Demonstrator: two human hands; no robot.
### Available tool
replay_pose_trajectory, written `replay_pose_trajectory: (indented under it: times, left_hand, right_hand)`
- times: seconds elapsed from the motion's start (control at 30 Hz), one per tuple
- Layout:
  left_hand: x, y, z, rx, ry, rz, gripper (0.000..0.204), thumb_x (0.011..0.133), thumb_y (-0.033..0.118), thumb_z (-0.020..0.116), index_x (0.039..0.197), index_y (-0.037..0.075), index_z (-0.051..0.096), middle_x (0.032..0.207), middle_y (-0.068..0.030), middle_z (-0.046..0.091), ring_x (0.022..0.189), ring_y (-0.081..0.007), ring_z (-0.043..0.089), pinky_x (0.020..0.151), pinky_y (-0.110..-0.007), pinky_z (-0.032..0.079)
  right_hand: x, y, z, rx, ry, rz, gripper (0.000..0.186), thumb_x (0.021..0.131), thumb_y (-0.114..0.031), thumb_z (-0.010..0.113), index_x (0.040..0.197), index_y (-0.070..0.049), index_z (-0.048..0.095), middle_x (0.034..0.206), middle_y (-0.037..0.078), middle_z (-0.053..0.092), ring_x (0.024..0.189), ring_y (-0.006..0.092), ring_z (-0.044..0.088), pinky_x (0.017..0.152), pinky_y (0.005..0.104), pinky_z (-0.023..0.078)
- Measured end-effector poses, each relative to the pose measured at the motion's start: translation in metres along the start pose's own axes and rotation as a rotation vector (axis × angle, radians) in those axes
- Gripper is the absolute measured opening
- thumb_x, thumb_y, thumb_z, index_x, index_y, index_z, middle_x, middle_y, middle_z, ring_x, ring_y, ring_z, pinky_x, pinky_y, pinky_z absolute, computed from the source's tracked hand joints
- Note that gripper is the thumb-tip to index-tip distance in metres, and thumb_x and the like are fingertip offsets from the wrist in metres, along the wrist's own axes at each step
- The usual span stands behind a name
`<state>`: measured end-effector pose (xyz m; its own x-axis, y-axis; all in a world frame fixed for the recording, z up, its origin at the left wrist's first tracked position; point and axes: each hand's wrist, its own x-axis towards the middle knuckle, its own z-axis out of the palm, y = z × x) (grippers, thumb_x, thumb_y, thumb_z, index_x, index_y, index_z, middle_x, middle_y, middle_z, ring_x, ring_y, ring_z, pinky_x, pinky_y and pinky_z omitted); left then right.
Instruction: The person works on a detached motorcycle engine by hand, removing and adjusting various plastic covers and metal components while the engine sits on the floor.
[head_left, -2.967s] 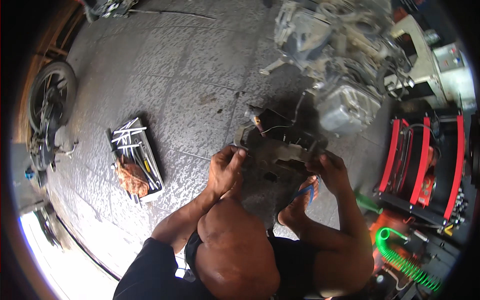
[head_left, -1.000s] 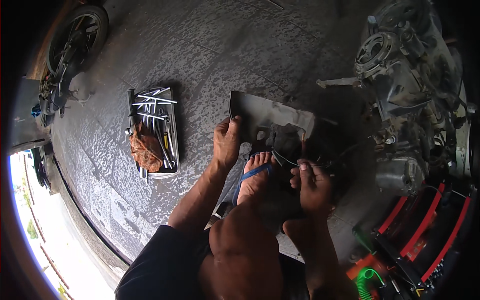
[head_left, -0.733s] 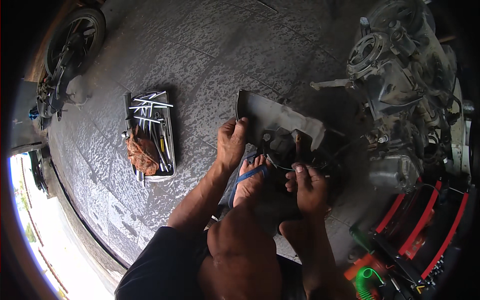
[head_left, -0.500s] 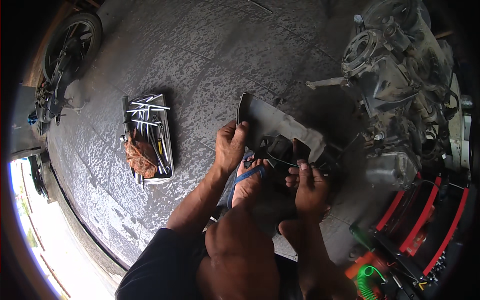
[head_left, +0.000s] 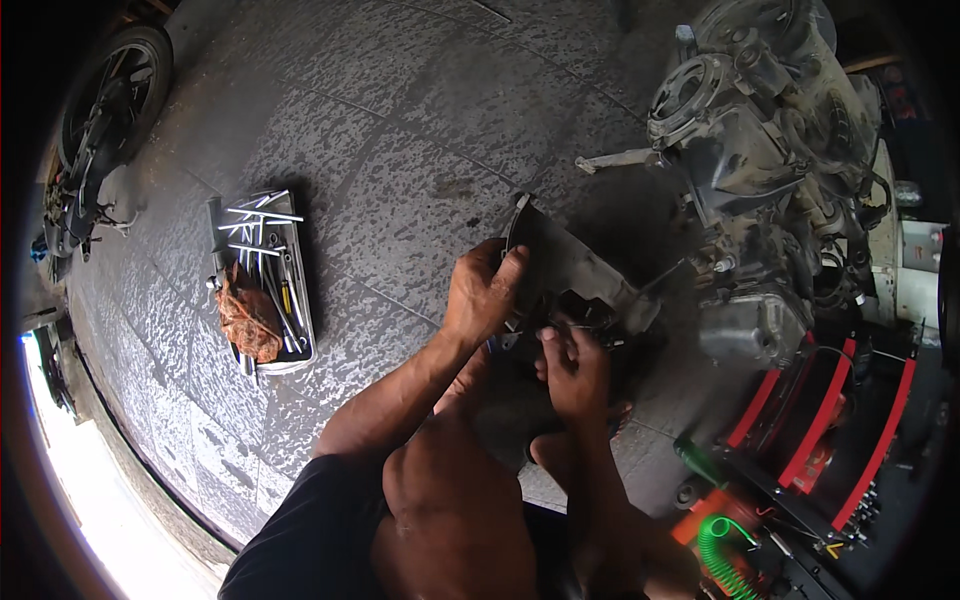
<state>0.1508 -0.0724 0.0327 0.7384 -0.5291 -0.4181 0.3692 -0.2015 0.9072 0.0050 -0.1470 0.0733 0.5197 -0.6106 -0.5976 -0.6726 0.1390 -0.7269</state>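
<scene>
My left hand point(head_left: 483, 295) is closed on the left edge of a curved grey panel point(head_left: 583, 268), which is tilted over a dark, shadowed part point(head_left: 583, 310). My right hand point(head_left: 570, 370) has its fingers curled just below the panel, at that dark part; what they pinch is too small and dark to make out. Beneath my hands, my foot point(head_left: 465, 375) in a blue-strapped sandal is mostly hidden by my left arm.
A tray point(head_left: 300, 300) of wrenches, rods and an orange rag lies left on the tiled floor point(head_left: 390, 180). A dusty engine point(head_left: 750, 170) stands right, above a red-and-black rack point(head_left: 830, 410) and a green coiled hose point(head_left: 720, 550). A motorcycle wheel point(head_left: 140, 100) is at upper left.
The panel has turned and tilted since three seconds ago. Lately my right hand has moved left, closer to my left hand, and the thin cable at its fingers is now harder to see.
</scene>
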Motion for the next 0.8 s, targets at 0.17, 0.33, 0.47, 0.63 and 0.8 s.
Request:
replay_pose_trajectory:
  times: [0.17,0.33,0.47,0.63,0.8]
  left_hand:
    - [0.004,0.0,0.02,-0.025,-0.052,-0.021,0.048,0.099,0.039,0.058,0.108,-0.008,0.064,0.073,-0.0101,0.068,0.062,-0.0175,0.066,0.056,-0.031,0.054]
    - [0.004,0.003,0.04,-0.113,-0.15,-0.184,0.048,0.099,0.038,0.058,0.111,-0.008,0.063,0.08,-0.0133,0.069,0.064,-0.0198,0.067,0.055,-0.032,0.055]
    - [0.013,-0.004,0.044,-0.028,-0.124,-0.145,0.048,0.099,0.035,0.058,0.118,-0.009,0.06,0.086,-0.0163,0.07,0.063,-0.0215,0.068,0.055,-0.034,0.056]
    - [0.025,0.002,0.045,0.025,-0.081,-0.081,0.048,0.099,0.028,0.059,0.128,-0.01,0.055,0.088,-0.0194,0.07,0.063,-0.0227,0.069,0.052,-0.033,0.057]
    - [0.021,0.023,0.059,-0.105,-0.183,-0.108,0.043,0.096,0.021,0.06,0.123,-0.012,0.055,0.088,-0.0205,0.07,0.062,-0.0224,0.07,0.051,-0.034,0.058]
  right_hand:
    - [-0.023,0.039,-0.037,0.021,0.568,-0.328,0.034,0.099,-0.022,0.063,0.123,0.002,0.062,0.106,0.011,0.067,0.091,0.0141,0.065,0.078,0.0292,0.052]
    - [-0.007,0.053,-0.072,0.202,0.369,-0.159,0.044,0.103,-0.034,0.056,0.13,0.001,0.057,0.122,0.015,0.063,0.105,0.0198,0.063,0.09,0.035,0.05]
    - [0.003,0.054,-0.063,0.299,0.082,-0.158,0.051,0.105,-0.041,0.05,0.134,0.001,0.053,0.121,0.015,0.063,0.101,0.0222,0.063,0.092,0.0368,0.05]
    - [0.021,0.061,-0.055,0.624,0.14,-0.037,0.061,0.104,-0.05,0.049,0.136,0.002,0.05,0.124,0.016,0.061,0.106,0.0246,0.061,0.094,0.0376,0.049]
    - [0.035,0.066,-0.06,0.692,0.17,-0.115,0.068,0.102,-0.054,0.05,0.141,0.001,0.046,0.134,0.019,0.056,0.118,0.0295,0.057,0.1,0.043,0.046]
